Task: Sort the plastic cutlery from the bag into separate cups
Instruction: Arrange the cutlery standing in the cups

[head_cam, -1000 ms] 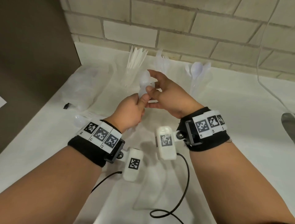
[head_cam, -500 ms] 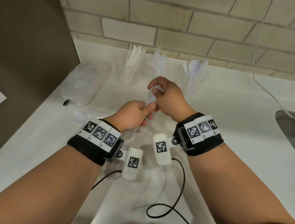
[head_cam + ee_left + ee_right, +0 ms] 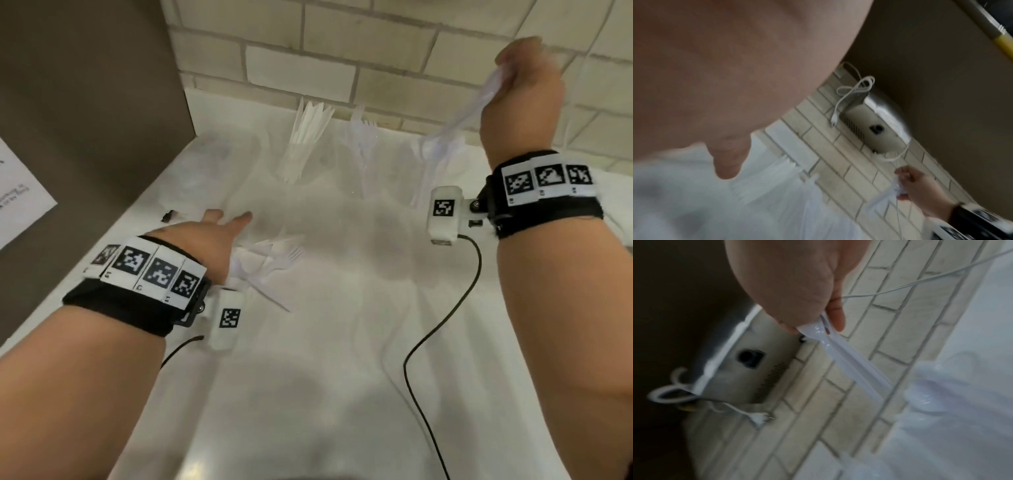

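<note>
R hand point(image 3: 520, 85) raised up by the brick wall point(image 3: 376, 68), fingers and thumb pinching the bowl ends of a small bunch of white plastic spoons point(image 3: 846, 360), handles pointing down toward the spoon cup point(image 3: 431, 161) at back right of the counter point(image 3: 325, 377). L hand point(image 3: 209, 240) low over the counter, fingers stretched out and relaxed, holding nothing, just above the loose pile of forks point(image 3: 274, 257) lying flat. Knife cup point(image 3: 305, 147) and fork cup point(image 3: 363, 150) stand upright along the wall, left of the spoon cup. Clear bag point(image 3: 219, 161) lies crumpled at back left, contents too faint to tell
</note>
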{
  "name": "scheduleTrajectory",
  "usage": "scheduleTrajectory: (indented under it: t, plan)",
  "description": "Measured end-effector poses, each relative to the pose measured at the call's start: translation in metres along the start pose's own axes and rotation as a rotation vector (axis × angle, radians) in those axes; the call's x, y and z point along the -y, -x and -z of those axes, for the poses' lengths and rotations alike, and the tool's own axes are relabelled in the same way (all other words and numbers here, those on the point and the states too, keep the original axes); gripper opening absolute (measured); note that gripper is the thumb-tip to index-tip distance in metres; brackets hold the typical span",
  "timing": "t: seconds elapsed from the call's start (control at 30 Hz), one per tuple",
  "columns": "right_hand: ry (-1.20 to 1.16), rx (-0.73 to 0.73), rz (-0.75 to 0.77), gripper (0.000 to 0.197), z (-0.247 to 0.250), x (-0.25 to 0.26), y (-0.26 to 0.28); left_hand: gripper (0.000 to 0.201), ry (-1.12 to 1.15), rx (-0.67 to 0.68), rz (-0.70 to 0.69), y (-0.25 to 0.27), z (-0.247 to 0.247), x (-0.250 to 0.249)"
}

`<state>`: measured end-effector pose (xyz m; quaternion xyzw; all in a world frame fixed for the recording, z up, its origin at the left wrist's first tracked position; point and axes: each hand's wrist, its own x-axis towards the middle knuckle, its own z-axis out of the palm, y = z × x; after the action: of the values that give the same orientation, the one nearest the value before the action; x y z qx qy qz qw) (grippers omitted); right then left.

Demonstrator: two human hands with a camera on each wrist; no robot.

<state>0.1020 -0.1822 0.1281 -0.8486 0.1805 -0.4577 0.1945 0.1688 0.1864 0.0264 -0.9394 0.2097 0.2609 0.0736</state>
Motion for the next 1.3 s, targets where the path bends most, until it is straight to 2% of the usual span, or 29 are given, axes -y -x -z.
scheduleTrajectory:
  t: [0.13, 0.2, 0.3, 0.47, 0.53, 0.6, 0.7, 0.8, 0.93, 1.0, 1.07, 1.17, 1.3]
  plan:
    - [0.119, 0.115, -0.036, 0.040, -0.014, -0.018, 0.007, 0.139, -0.022, 0.071, -0.061, -0.014, -0.013, -0.012]
    - [0.120, 0.182, -0.061, 0.041, -0.021, -0.025, 0.014, 0.141, -0.019, 0.082, -0.074, -0.016, -0.014, -0.017]
    - [0.169, 0.294, -0.101, 0.039, -0.031, -0.033, 0.018, 0.127, 0.028, 0.027, -0.118, -0.016, -0.015, -0.024]
    - [0.391, 0.564, -0.182, 0.035, -0.043, -0.037, 0.009, 0.113, 0.140, -0.001, -0.224, -0.016, -0.012, -0.037]
    - [0.470, 0.565, -0.167, 0.036, -0.044, -0.032, 0.010, 0.109, 0.177, -0.044, -0.277, -0.017, -0.015, -0.043]
    - [0.518, 0.501, -0.094, 0.035, -0.045, -0.020, 0.016, 0.107, 0.227, -0.084, -0.330, -0.017, -0.018, -0.047]
    - [0.470, 0.473, 0.031, 0.031, -0.049, 0.008, 0.039, 0.100, 0.345, -0.122, -0.376, -0.014, -0.016, -0.046]
    - [0.429, 0.591, 0.085, 0.026, -0.057, 0.039, 0.074, 0.084, 0.395, -0.209, -0.309, -0.011, -0.011, -0.033]
    - [0.254, 0.956, 0.112, 0.028, -0.069, 0.078, 0.124, 0.057, 0.403, -0.300, -0.126, -0.012, -0.008, -0.016]
    - [0.183, 1.084, 0.145, 0.031, -0.075, 0.091, 0.145, 0.052, 0.398, -0.276, -0.099, -0.011, -0.011, -0.014]
    - [0.168, 1.200, 0.162, 0.040, -0.081, 0.098, 0.160, 0.053, 0.396, -0.224, -0.146, -0.010, -0.015, -0.018]
    - [0.179, 1.266, 0.154, 0.048, -0.086, 0.102, 0.172, 0.043, 0.380, -0.192, -0.216, -0.012, -0.022, -0.024]
    - [0.151, 1.279, 0.123, 0.044, -0.084, 0.097, 0.174, 0.020, 0.458, -0.242, -0.174, -0.015, -0.025, -0.023]
